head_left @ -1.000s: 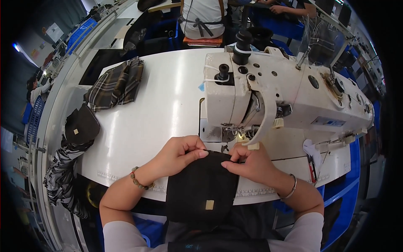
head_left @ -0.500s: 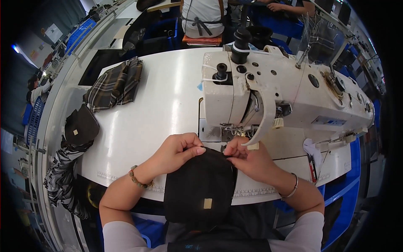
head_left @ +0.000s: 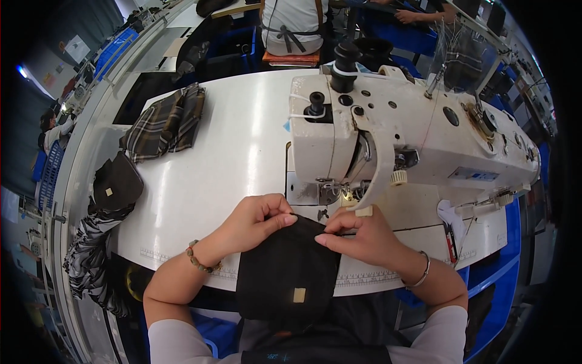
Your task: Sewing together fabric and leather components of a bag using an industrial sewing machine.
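Together, left hand (head_left: pixel 259 222), right hand (head_left: pixel 362 235) pinch black cloth (head_left: pixel 280 267); glossy white table (head_left: pixel 233 148), co-worker (head_left: pixel 293 21) seated beyond.

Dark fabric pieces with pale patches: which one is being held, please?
The nearest dark fabric piece, pinched by the left hand; the other piece lies untouched, farther left.

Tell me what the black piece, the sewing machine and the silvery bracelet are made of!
The black piece looks like matte cloth, because it drapes softly. The sewing machine seems to be glossy painted metal, its white coat worn in spots. The silvery bracelet is probably polished metal, since it gleams.
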Demonstrator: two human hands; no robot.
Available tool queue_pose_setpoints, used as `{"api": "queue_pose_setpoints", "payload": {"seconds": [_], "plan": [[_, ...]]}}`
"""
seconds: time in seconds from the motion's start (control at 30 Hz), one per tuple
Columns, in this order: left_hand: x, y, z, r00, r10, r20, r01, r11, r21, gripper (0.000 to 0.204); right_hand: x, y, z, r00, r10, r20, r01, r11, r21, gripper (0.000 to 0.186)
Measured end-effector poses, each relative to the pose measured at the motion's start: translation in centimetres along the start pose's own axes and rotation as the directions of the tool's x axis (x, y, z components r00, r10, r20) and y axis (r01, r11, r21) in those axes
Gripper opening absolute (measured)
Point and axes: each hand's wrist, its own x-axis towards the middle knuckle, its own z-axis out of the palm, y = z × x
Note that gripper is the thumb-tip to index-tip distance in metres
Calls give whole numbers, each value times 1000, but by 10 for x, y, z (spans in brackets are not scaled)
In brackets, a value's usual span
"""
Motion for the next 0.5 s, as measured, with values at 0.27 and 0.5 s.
{"api": "queue_pose_setpoints", "payload": {"seconds": [0.27,0.5], "plan": [[-1,0,1,999,27,-19,-28,1000,-15,14,-2,1,4,982,186,-41,-180,976,124,15],[-1,3,2,998,58,37,-56,997,-60,13,1,-3,2,983,183,12,-181,960,212,13]]}}
